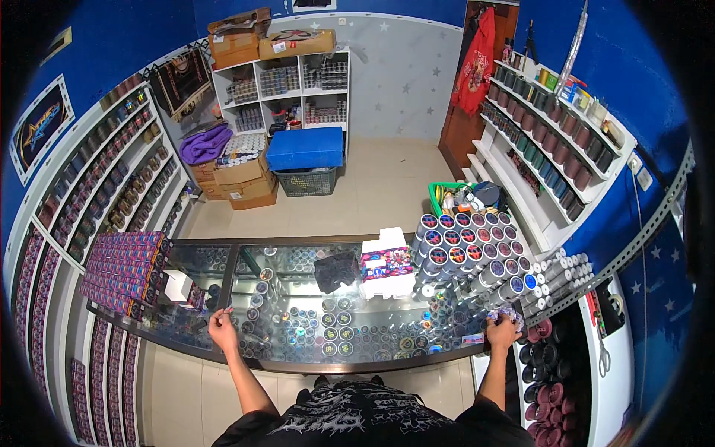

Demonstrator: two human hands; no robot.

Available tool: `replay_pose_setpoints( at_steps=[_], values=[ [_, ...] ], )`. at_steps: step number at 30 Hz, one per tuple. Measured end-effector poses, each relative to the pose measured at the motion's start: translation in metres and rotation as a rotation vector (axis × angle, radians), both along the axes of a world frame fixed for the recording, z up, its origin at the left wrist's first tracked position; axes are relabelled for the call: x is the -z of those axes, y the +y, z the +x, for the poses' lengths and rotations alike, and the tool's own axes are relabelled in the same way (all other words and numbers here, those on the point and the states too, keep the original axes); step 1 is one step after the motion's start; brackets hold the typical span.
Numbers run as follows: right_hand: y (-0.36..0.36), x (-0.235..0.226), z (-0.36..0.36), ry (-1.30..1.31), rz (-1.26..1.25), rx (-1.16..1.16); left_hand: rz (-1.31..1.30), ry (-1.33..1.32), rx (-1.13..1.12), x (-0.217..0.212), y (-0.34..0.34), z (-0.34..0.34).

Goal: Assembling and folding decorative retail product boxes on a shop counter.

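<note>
My left hand is over the front left of the glass-topped counter, its fingers pinched together; whatever is between them is too small to make out. At the counter's right end, my right hand closes over a bunch of small white-and-purple printed pieces. Behind that hand rise stacked round tubs with coloured labels on their lids. An open white box with a patterned side stands just beyond my left hand. Between the hands, round containers show through the glass.
A wall of patterned boxes fills the counter's left end. A crumpled black cloth lies mid-counter beside white boxes with a colourful sleeve. A green basket sits behind the tubs. Thread-like spools line the right shelves.
</note>
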State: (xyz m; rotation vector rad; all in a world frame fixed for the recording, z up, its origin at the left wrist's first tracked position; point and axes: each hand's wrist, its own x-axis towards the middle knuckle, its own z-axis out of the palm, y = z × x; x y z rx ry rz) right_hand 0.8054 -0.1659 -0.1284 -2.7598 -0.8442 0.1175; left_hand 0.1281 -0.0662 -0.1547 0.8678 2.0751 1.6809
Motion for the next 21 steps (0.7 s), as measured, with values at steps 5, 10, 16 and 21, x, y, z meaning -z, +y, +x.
replay_pose_setpoints(
  at_steps=[5, 10, 16, 21],
  values=[
    [0.004, -0.001, -0.003, -0.012, 0.020, -0.005, 0.071, -0.051, 0.019, 0.003, 0.001, -0.007],
    [0.002, -0.013, -0.006, 0.032, -0.005, 0.000, 0.045, -0.118, 0.026, -0.003, 0.000, -0.004],
    [0.005, -0.001, 0.000, -0.006, -0.034, -0.062, 0.107, 0.018, 0.022, 0.027, 0.007, -0.028],
    [0.008, 0.002, -0.001, -0.094, -0.091, -0.082, 0.137, 0.065, 0.006, 0.024, 0.009, -0.022]
  ],
)
